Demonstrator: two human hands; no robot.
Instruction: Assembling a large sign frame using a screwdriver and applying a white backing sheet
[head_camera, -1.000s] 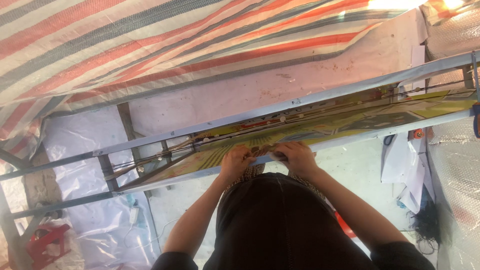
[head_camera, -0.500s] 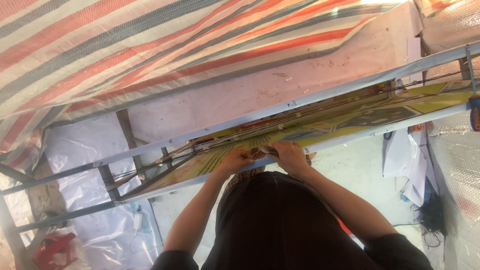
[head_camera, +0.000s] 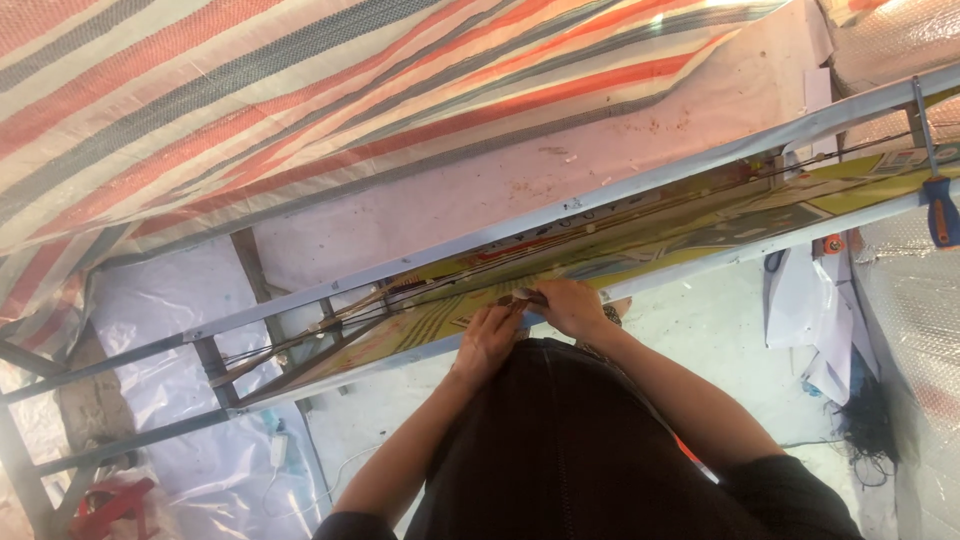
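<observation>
Head view looks down past dark hair at two bare arms that reach up to a long metal frame (head_camera: 640, 190); the frame runs slantwise from the low left to the high right; a yellow patterned cloth (head_camera: 700, 235) is stretched flat inside it, between the two pale bars.

Left hand (head_camera: 488, 340) rests on the near edge of the cloth, with its fingers (head_camera: 505, 318) bent down onto the cloth; I cannot tell if they pinch anything; right hand (head_camera: 570, 305) sits just beside it, touching the same edge, and its fingers (head_camera: 545, 296) are curled and seem to nip something thin, too small to make out; the two hands almost touch each other.

Thin dark rods (head_camera: 330, 330) lie along the frame to the left of the hands; a blue and orange clamp (head_camera: 940, 212) grips the near bar at the far right; a striped sheet (head_camera: 250, 110) of red, white and grey hangs above everything; a white plastic sheet (head_camera: 150, 380) lies on the floor at the left; a red thing (head_camera: 110, 505) sits in the bottom left corner; white papers (head_camera: 810, 320) lie on the floor at the right, near a dark tangle of threads (head_camera: 865, 420).
</observation>
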